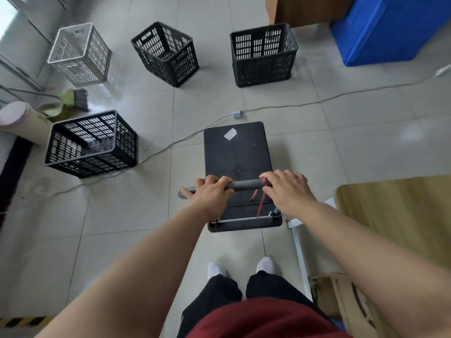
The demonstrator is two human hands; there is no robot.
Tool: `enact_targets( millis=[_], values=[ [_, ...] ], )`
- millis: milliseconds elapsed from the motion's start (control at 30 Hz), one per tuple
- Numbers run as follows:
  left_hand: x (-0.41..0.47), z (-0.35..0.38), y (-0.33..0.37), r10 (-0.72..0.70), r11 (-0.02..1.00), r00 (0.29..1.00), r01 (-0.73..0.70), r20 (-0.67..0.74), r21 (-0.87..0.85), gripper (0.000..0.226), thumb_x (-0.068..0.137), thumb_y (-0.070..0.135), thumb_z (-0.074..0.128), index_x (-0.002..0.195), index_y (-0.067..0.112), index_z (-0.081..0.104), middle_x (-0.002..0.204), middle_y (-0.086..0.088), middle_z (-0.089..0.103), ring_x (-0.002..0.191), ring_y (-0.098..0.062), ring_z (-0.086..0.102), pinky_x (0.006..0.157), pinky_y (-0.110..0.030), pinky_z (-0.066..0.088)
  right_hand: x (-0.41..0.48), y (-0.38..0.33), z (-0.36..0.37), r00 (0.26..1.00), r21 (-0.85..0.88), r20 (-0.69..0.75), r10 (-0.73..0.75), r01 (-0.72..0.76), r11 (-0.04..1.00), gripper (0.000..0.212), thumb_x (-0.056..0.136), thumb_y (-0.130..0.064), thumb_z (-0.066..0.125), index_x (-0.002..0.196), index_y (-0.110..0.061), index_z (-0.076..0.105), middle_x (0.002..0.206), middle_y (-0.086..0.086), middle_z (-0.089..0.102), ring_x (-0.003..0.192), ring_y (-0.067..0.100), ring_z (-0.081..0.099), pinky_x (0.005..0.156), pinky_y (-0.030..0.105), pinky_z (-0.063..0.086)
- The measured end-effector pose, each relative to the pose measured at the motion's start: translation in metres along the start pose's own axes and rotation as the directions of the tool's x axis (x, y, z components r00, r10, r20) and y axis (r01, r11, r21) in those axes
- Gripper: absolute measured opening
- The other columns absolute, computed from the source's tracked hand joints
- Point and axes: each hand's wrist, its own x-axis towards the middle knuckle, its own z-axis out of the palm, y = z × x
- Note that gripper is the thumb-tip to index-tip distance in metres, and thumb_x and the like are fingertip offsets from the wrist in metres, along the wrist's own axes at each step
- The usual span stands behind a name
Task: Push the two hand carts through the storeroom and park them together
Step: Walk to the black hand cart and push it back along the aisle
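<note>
A black flat hand cart (238, 152) stands on the tiled floor right in front of me, its deck bare except for a white sticker. Its grey padded handle bar (245, 185) runs across at the near end. My left hand (211, 191) is wrapped over the bar's left part. My right hand (288, 189) grips the bar's right end, where a red cord hangs down to the cart's base. Only this one cart is in view.
A grey cable (170, 145) with a white plug box (236, 114) crosses the floor just ahead of the cart. Three black crates (92, 145) (168, 53) (263, 54) and a white crate (80, 53) stand ahead. A blue bin (395, 28) sits far right; a table edge (395, 215) lies at my right.
</note>
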Motion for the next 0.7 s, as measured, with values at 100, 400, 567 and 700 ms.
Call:
enact_targets(
  millis=[100,400,567,700],
  values=[
    [0.014,-0.005,0.003,0.004,1.000,1.000,-0.004,-0.010,-0.019,0.025,0.098,0.045,0.032,0.119,0.044,0.046,0.135,0.004,0.040,0.126,-0.027,0.030,0.103,-0.073,0.008,0.015,0.004,-0.009,1.000,0.019,0.023,0.001,-0.001,1.000,0.035,0.096,-0.040,0.043,0.129,-0.031,0.047,0.125,0.000,0.056,0.120,0.025,0.047,0.101,0.038,0.030],
    [0.066,-0.043,-0.027,0.099,0.993,0.995,-0.098,-0.014,0.062,0.018,0.098,0.045,0.032,0.109,0.042,0.046,0.127,0.003,0.044,0.121,-0.028,0.033,0.100,-0.069,0.017,0.055,-0.027,-0.013,0.995,0.061,-0.038,0.090,-0.088,0.994,0.031,0.096,-0.038,0.043,0.126,-0.031,0.051,0.117,0.000,0.059,0.115,0.025,0.049,0.098,0.036,0.030],
    [0.104,-0.069,-0.037,0.197,0.973,0.979,-0.202,0.056,0.115,0.019,0.099,0.044,0.030,0.110,0.041,0.045,0.126,0.002,0.044,0.120,-0.028,0.032,0.101,-0.069,0.016,0.078,-0.044,-0.015,0.980,0.094,-0.041,0.196,-0.191,0.977,0.030,0.096,-0.037,0.044,0.125,-0.030,0.051,0.114,0.001,0.059,0.114,0.025,0.048,0.099,0.037,0.030],
    [0.133,-0.087,-0.040,0.300,0.931,0.950,-0.310,0.081,0.194,0.022,0.099,0.042,0.028,0.112,0.041,0.045,0.124,0.002,0.044,0.116,-0.025,0.033,0.100,-0.066,0.016,0.091,-0.053,-0.016,0.953,0.125,-0.056,0.299,-0.290,0.949,0.033,0.096,-0.039,0.042,0.127,-0.031,0.050,0.115,0.001,0.060,0.113,0.026,0.050,0.098,0.038,0.032]
  ],
)
